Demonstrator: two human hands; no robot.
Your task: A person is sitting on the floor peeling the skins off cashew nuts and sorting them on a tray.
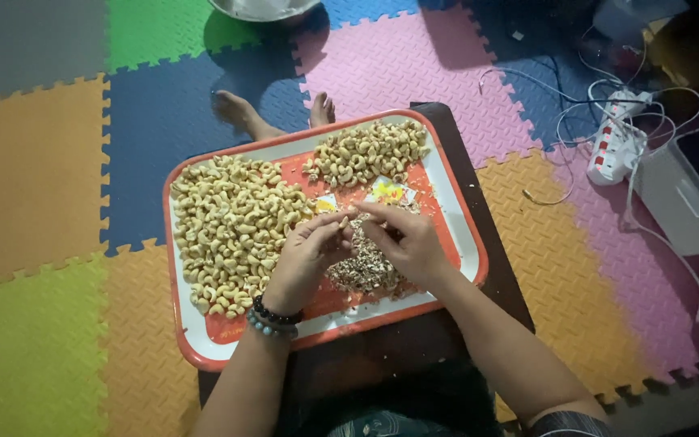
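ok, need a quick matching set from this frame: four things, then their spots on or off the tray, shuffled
Things:
1. big cashew pile
2. small cashew pile
3. husk scraps
4. power strip

Places:
A. under the two hands, tray middle
B. on the mat, right of the tray
C. left part of the tray
D. far end of the tray

Pairs: 1-C, 2-D, 3-A, 4-B

The left hand and right hand meet over the scraps; the tray sits on a dark stand.

Nut pinched between left hand [307, 257] and right hand [404, 243]: too small to tell, fingers cover it. Metal bowl [264, 8] cut off by far edge. Surface [446, 324] mostly hidden under tray [204, 340]. Both forearms cut off by near edge.
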